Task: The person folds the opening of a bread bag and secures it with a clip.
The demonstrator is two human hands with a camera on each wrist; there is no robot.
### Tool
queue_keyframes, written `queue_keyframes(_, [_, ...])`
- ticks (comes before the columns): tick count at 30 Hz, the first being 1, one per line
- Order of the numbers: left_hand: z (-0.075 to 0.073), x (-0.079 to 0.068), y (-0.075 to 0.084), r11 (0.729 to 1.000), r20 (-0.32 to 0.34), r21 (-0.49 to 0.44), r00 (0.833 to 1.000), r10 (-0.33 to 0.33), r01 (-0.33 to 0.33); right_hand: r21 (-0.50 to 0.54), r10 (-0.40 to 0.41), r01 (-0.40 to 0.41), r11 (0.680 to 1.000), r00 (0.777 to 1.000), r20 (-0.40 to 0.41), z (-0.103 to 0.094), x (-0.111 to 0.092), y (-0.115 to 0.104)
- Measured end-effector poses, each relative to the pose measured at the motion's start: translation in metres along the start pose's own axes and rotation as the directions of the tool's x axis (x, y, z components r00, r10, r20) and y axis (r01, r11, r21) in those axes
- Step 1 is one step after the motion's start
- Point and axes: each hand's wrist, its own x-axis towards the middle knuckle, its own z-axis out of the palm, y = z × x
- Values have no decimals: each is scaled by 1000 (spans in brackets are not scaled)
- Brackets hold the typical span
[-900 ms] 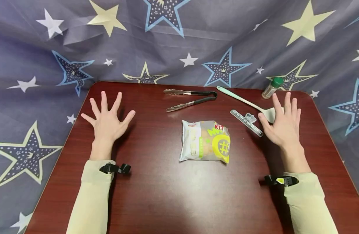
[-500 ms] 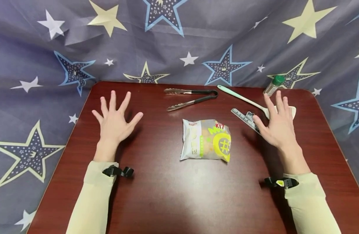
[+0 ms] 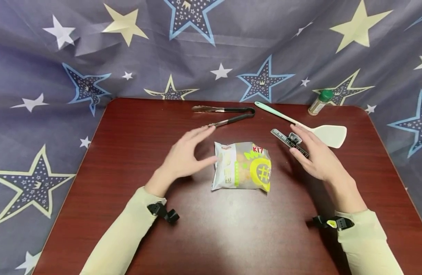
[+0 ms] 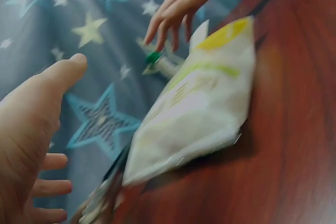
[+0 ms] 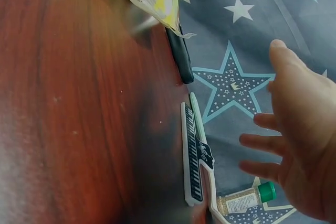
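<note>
- We see the left hand (image 3: pixel 185 156) with fingers loosely straight and thumb held apart, just left of the snack packet (image 3: pixel 245 166); the head view shows the thumb tip overlapping the packet's edge, the left wrist view a gap between them.
- Half a second ago that hand was splayed wide, well left of the packet; we now find it swung in and turned sideways.
- We see the right hand (image 3: pixel 317 158), right of the packet, its fingers straight and thumb apart; it too was splayed earlier, and has turned, showing the whole blade of the spatula (image 3: pixel 330 135).
- The packet lies where it lay, flat on the table (image 3: pixel 211 236); through its clear film we make out a rounded tan mass.
- Beyond and right of the packet stands a green-capped spice bottle (image 3: pixel 315 108); we see light brown grains in it.
- Nearer the packet's right side we see the piano-key clip (image 3: pixel 289 142), partly under the right hand; beyond the packet lie the tongs (image 3: pixel 236 110).
</note>
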Motion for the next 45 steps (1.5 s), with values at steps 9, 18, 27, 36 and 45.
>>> queue_keyframes(9, [38, 29, 31, 996, 130, -59, 989, 74, -67, 83, -11, 9, 997, 1000, 18, 18, -9, -9])
queue_keyframes(18, [63, 59, 44, 991, 224, -107, 970, 100, -78, 172, 86, -93, 981, 995, 52, 39, -6, -23])
queue_keyframes(27, [81, 89, 49, 990, 351, -116, 930, 113, -77, 264, 276, -299, 917, 954, 122, 53, 4, -34])
queue_keyframes(36, [85, 107, 51, 996, 397, -77, 914, 79, -52, 409, 432, -491, 769, 871, 232, 59, 18, -42])
queue_keyframes(45, [84, 109, 48, 994, 417, -107, 908, 35, 10, 537, 435, -530, 657, 847, 304, 68, 25, -41])
